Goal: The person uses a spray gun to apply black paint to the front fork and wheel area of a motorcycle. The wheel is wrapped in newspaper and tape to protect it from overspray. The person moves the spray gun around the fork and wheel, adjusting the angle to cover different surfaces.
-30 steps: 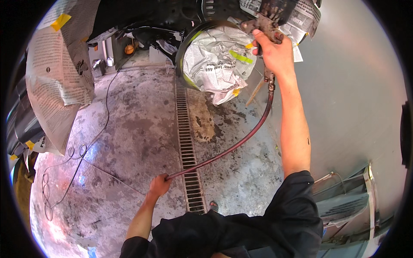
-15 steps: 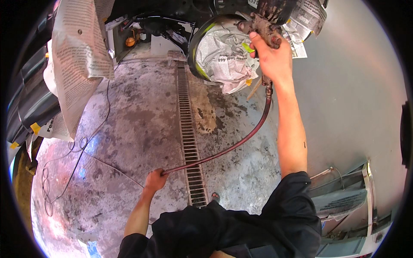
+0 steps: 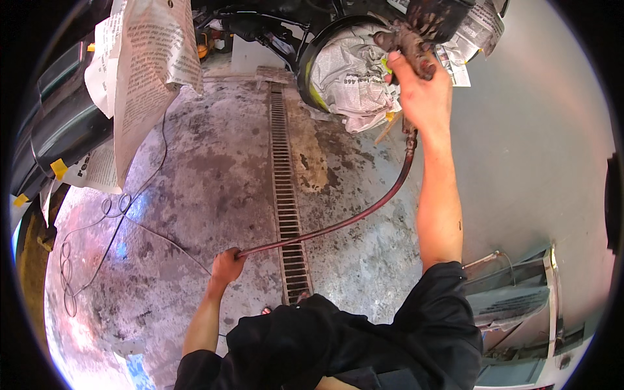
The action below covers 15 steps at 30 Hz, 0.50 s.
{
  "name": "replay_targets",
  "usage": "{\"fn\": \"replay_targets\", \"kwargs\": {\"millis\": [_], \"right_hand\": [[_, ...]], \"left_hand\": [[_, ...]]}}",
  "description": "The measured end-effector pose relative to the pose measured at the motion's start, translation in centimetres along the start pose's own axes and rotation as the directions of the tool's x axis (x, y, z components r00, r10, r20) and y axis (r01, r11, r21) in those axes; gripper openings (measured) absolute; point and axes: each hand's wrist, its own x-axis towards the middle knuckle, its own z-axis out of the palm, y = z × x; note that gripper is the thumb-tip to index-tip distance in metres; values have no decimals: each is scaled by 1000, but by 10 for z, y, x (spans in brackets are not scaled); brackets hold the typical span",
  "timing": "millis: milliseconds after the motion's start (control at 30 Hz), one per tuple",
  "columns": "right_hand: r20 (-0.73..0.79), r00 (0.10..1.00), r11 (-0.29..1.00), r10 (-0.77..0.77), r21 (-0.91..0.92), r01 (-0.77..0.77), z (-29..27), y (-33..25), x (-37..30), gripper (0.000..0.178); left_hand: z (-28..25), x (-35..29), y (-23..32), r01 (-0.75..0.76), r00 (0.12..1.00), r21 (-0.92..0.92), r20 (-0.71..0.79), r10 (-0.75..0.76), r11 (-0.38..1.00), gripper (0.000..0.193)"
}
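Observation:
My right hand (image 3: 426, 97) is wrapped around the handle of a paint-stained spray gun (image 3: 411, 49), raised at the upper right. A dark cup (image 3: 448, 19) sits on top of the gun. From the base of its handle a dark red hose (image 3: 364, 218) curves down and left to my left hand (image 3: 228, 266), which grips it low over the floor. Beyond the gun stands a round wheel-like rim with a yellow-green edge, its face covered with crumpled newspaper (image 3: 354, 78). My right fingers partly hide the gun's handle and trigger.
At the left, newspaper (image 3: 153, 58) hangs over glossy black panels (image 3: 71, 130) with yellow tape. A metal drain grate (image 3: 284, 188) crosses the stained floor. Thin cable (image 3: 120, 221) lies looped at the left. A grey wall (image 3: 533, 143) and a slatted frame (image 3: 513, 302) are on the right.
The hanging newspaper and black panels have shifted right in view, as has the papered wheel. My right hand with the spray gun sits slightly further right; my left hand, still on the hose, slightly left.

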Motion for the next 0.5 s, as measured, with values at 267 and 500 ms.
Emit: {"fn": "replay_targets", "kwargs": {"millis": [267,500], "right_hand": [[-33,999,998,22,60,-20,23,5,-7,34],[18,997,997,78,-12,-78,47,-21,-73,53]], "left_hand": [[-11,5,-3,2,996,-10,-86,-3,1000,33],[-37,-10,-50,36,999,96,-11,-35,995,41]]}}
